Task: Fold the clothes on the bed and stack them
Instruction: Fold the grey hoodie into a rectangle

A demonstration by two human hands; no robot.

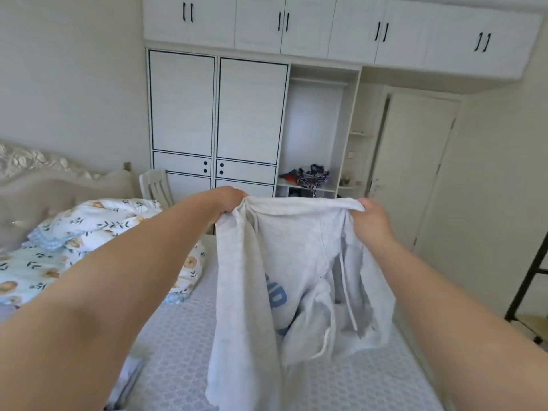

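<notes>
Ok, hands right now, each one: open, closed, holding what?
Left hand: closed, gripping the top edge of the grey hoodie.
Right hand: closed, gripping the same hoodie's top edge.

Two hands — left hand (229, 200), right hand (372, 221) — and one grey hoodie (290, 262). Beside the hoodie, one floral quilt (89, 229); beyond it, one white chair (154, 185).

A white wardrobe (218, 120) with black-lined doors fills the far wall, with white overhead cupboards (341, 25) above it. Its open section (317, 129) holds dark items on a shelf. A pale door (412, 167) stands to the right. An upholstered headboard (59, 179) is on the left.
</notes>
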